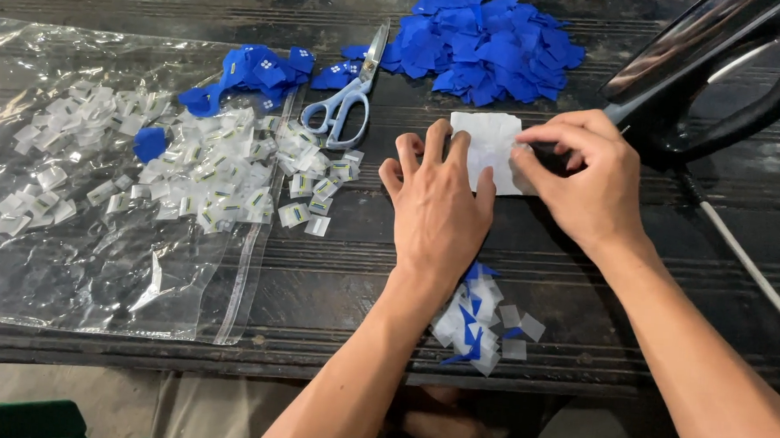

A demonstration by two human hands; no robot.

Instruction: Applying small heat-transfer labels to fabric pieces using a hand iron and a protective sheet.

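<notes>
The left hand (pixel 439 199) lies spread, fingertips pressing a white patch (pixel 489 144). The right hand (pixel 586 181) pinches that patch's right edge. Scissors (pixel 347 104) lie left of it.

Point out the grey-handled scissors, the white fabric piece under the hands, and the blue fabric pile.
grey-handled scissors (pixel 347 108): head view, upper handles.
white fabric piece (pixel 485 135): head view, upper middle.
blue fabric pile (pixel 486 44): head view, centre.

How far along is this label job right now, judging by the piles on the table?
Done: a small heap of blue-and-white pieces lies near the table edge. In hand: the left hand pins a white patch while the right hand pinches its edge. Left: the blue pile and loose white labels look far larger.
</notes>
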